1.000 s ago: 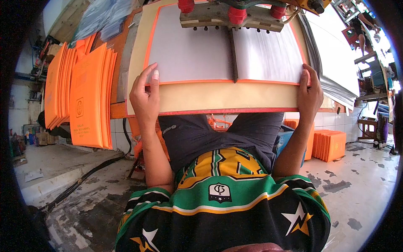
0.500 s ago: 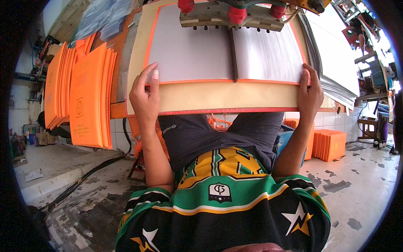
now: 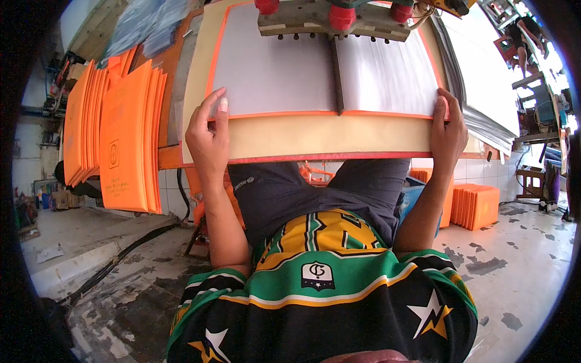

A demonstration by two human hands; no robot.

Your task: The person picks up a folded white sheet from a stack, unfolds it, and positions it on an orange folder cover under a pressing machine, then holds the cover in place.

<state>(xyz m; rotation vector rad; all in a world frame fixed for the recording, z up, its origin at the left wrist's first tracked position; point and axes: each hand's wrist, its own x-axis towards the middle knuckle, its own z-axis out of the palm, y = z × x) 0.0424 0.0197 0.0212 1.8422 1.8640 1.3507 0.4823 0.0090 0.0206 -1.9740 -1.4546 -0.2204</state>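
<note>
An open orange folder (image 3: 275, 115) with clear plastic inner sheets lies flat on a cream board (image 3: 327, 136). Its near left corner is pinched by my left hand (image 3: 207, 130), thumb on top and fingers along the side edge. At the near right corner my right hand (image 3: 448, 130) grips the same folder in the same way. A narrow dark strip (image 3: 337, 78) runs down the folder's middle. Above its far part hangs a metal press head (image 3: 302, 27) with red knobs (image 3: 342, 17); it hides the folder's far middle.
Stacked orange folders (image 3: 130, 142) stand at the left table edge, near clear plastic sheets (image 3: 148, 27). White sheets (image 3: 481, 72) are piled at the right. More folders (image 3: 475, 207) sit on the floor at right. A person (image 3: 528, 39) is in the far right background.
</note>
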